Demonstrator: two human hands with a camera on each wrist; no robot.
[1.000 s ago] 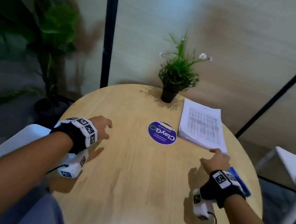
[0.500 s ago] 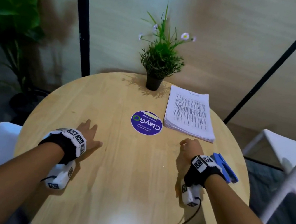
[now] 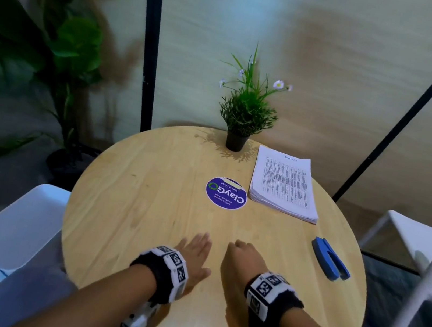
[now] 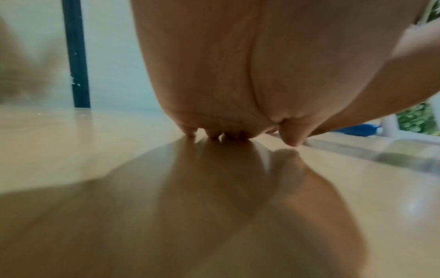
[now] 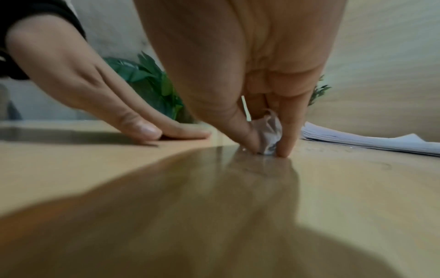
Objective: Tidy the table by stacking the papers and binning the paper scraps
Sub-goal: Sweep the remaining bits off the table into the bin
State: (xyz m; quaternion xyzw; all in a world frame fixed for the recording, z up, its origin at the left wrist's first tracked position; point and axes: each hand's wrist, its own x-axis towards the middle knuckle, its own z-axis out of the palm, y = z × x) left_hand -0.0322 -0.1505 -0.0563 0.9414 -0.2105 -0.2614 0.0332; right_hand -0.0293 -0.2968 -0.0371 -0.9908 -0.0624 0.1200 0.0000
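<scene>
A small crumpled paper scrap (image 5: pixel 269 135) sits on the round wooden table (image 3: pixel 143 222) near its front middle, pinched between the thumb and curled fingers of the right hand (image 3: pixel 246 261), whose fingertips (image 5: pixel 284 148) touch the tabletop. Just beside it, to its left, the left hand (image 3: pixel 194 259) lies flat on the wood with its fingers straight and close together, holding nothing. The two hands are near each other but not touching. The stack of printed papers (image 3: pixel 283 184) rests squared up at the far right of the table, well apart from both hands. A blue stapler (image 3: pixel 329 259) lies between that stack and the near right edge. A round purple sticker (image 3: pixel 226 193) marks the table's middle, and a small potted plant (image 3: pixel 245 111) stands at the far edge beside the stack.
</scene>
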